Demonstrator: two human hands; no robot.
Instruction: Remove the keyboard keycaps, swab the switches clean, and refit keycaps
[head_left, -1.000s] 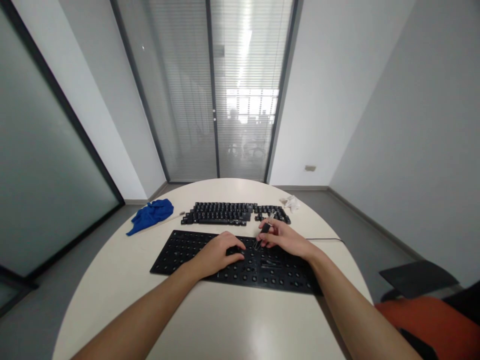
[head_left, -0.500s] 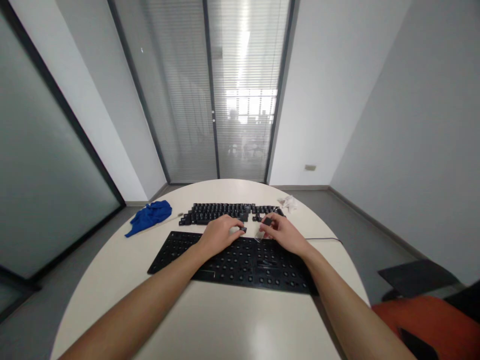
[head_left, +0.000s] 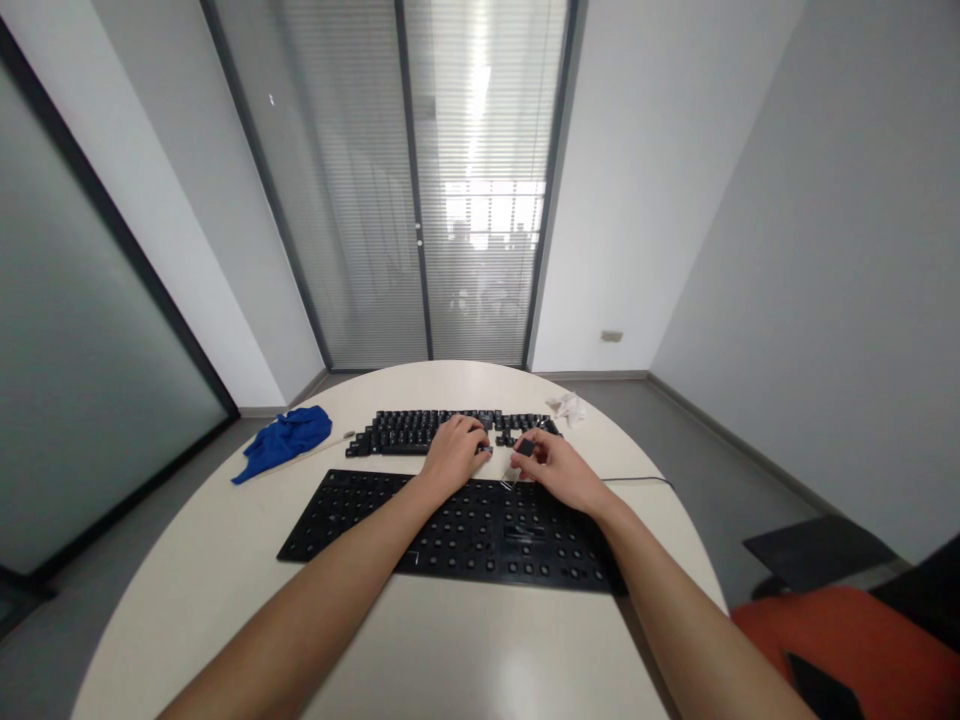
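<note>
Filling the lower view, a smooth, cream, round-edged table (head_left: pixel 450 650) bears everything handled. Taking the table's black, flat, rectangular keyboard base (head_left: pixel 465 545) as the clock's centre, an orange-seated chair (head_left: pixel 840 630) stands at 4 o'clock. The base shows rows of small raised studs. At 12 o'clock, just beyond it, lies a stepped block of black keycaps (head_left: pixel 409 430).

The left hand (head_left: pixel 456 455) lies at 12 o'clock, over the block's near edge, fingers curled and thumb close to them; whether they pinch a keycap, I cannot tell. The right hand (head_left: pixel 555 467), between 1 and 2, has thumb and fingertips closed around a small black-handled tool with thin wire prongs (head_left: pixel 527 448).

A rumpled blue cloth (head_left: pixel 289 440) sits at 10 o'clock, touching or just beside a thin pale stick (head_left: pixel 315 451). Crumpled white tissue (head_left: pixel 570 408) lies between 1 and 2, a thin dark cable (head_left: pixel 637 479) between 2 and 3.
</note>
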